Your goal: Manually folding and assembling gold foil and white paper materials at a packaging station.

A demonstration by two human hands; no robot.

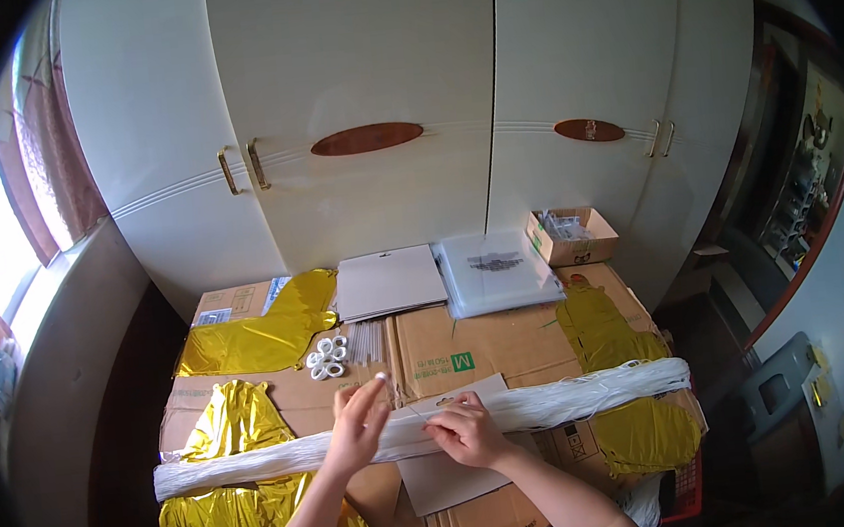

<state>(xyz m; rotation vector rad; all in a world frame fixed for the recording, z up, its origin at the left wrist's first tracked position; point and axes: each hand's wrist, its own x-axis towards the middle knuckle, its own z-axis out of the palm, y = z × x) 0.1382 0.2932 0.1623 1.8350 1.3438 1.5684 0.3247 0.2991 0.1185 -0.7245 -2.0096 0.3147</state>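
A long bundle of white string [564,398] lies across the cardboard-covered table from left to right. My left hand [356,423] is raised just over the bundle, fingers drawn together, with a small white spot at the fingertips that is too small to name. Beside it, my right hand [465,432] pinches at the string near the middle of the bundle; a thin strand seems to show by its fingertips. Under the bundle and the right hand lies a grey card sheet [451,484] with a hole near its top edge.
Gold foil balloons [239,346] lie flat at the left, and more foil [648,434] at the right. Behind are white tape rolls [326,358], clear straws [365,343], stacked grey cards [390,282], clear plastic bags [499,275] and a small open carton [574,238].
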